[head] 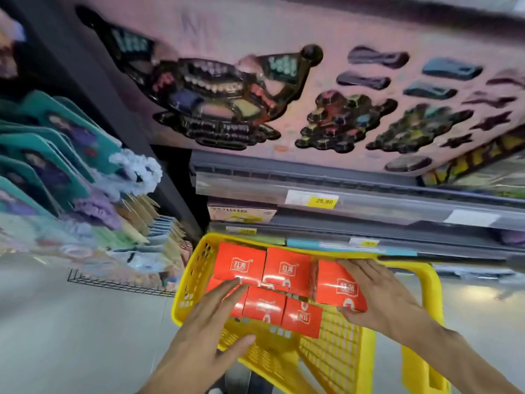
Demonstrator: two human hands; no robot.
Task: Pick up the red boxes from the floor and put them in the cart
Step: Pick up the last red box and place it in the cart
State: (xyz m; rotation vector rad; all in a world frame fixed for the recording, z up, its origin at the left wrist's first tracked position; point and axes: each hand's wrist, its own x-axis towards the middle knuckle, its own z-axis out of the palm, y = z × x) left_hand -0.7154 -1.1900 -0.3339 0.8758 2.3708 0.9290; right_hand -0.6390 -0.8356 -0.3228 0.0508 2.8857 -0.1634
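Red boxes (264, 282) are lying packed in the cart (193, 277); the right hand (377, 291) is grasping one tilted box (338, 282), the left hand (204, 319) resting open. Released crooked, it could be sliding off its neighbours.

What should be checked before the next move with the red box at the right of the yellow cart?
1. Right hand grips the rightmost red box from both ends: ok.
2. That box seated flat: not ok, it sits tilted above its neighbours.
3. Left hand free: ok, open, fingertips on the packed boxes.
4. Room left in the yellow cart: ok, near mesh bare.
5. Boxes left on the floor: cannot tell.
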